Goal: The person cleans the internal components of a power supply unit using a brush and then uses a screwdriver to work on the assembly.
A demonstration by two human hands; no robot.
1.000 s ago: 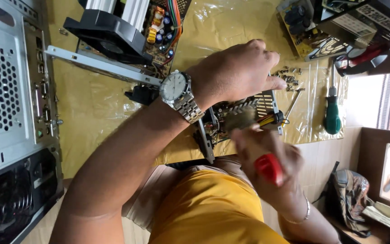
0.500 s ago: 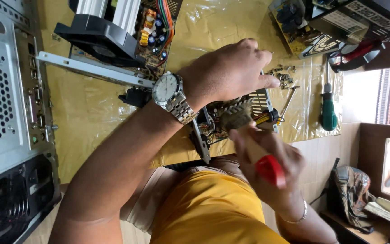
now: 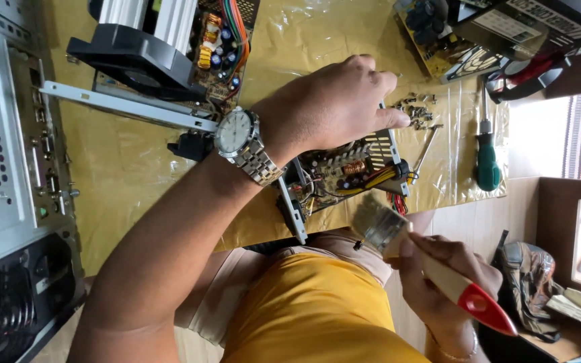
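My left hand (image 3: 331, 107), with a silver wristwatch (image 3: 237, 134) on the wrist, presses down on an opened power supply unit (image 3: 344, 176) near the table's front edge. Its circuit board, copper coil and yellow wires show below my fingers. My right hand (image 3: 438, 282) is shut on a paintbrush (image 3: 379, 227) with a cream and red handle. The bristles hang just off the unit's near edge, above my lap, apart from the board.
A pile of small screws (image 3: 418, 111) lies by my left fingertips, with a green-handled screwdriver (image 3: 487, 161) to the right. Another opened power supply with a black fan (image 3: 163, 47) sits at the back. A grey computer case (image 3: 1, 168) fills the left side. A yellowish plastic sheet (image 3: 122, 168) covers the table.
My right hand has pulled the brush off the board, back toward my body and to the right. My left hand stays on the unit.
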